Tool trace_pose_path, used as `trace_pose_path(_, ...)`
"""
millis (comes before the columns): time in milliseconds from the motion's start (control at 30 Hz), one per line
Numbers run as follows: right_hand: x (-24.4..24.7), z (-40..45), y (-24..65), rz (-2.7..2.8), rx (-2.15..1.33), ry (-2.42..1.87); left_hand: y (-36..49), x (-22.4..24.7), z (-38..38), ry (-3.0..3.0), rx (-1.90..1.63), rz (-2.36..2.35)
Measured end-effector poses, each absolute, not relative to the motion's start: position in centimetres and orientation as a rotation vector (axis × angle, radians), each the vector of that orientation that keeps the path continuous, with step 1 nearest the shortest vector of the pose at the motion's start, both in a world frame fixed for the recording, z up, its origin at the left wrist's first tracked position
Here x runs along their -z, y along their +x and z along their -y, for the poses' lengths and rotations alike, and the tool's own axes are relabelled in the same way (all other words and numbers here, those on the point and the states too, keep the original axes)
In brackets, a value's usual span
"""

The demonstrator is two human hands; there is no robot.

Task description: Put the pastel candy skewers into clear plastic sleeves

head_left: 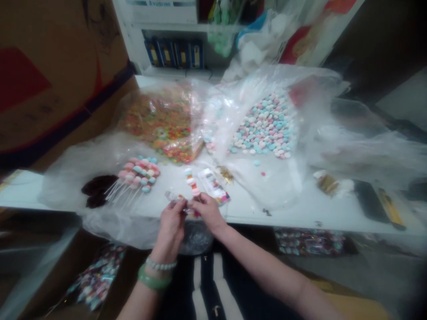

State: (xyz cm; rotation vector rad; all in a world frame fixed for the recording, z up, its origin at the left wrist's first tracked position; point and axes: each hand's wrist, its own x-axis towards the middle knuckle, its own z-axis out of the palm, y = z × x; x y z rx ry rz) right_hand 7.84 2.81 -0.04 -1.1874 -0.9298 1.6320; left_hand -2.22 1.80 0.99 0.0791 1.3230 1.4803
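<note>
Close together at the table's front edge, both hands are closed. Between thumb and fingers, my left hand [172, 224] pinches a small clear printed wrapper [172, 195]. A candy skewer [191, 181] of marshmallows with orange pieces between them stands up from my right hand [209, 213], whose fingers grip its lower end. The fingers hide the stick. Just behind the right hand lies a stack of white printed wrappers [215, 186], with gold twist ties [225, 174] beside it. Finished-looking marshmallow skewers [138, 173] lie in a pile to the left, sticks toward me.
Clear bags of orange-green gummies [167, 129] and pastel marshmallows [267, 126] spread across the table [247, 215]. A dark bundle [98, 189] lies left; a yellow cutter [390, 209] lies right. Below, boxes hold wrapped candies [100, 275]. A large carton [56, 80] stands left.
</note>
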Motion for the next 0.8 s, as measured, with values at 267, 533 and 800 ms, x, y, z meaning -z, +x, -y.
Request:
trace_pose_path(267, -0.2, -3.9, 7.9, 1.169, -1.441, -1.371, -2.0, -1.6, -1.3, 0.155, -1.287, -1.343)
trace_pose_path(533, 0.0, -3.5, 11.1, 1.357, -1.245, -1.366, -4.6, -1.9, -2.5, -0.230, -1.320, -1.268)
trace_pose_path(800, -0.1, 1.3, 13.3, 1.537, -1.166, -1.228, -6.8, -1.8, -3.0, -0.302, -1.473, -1.175)
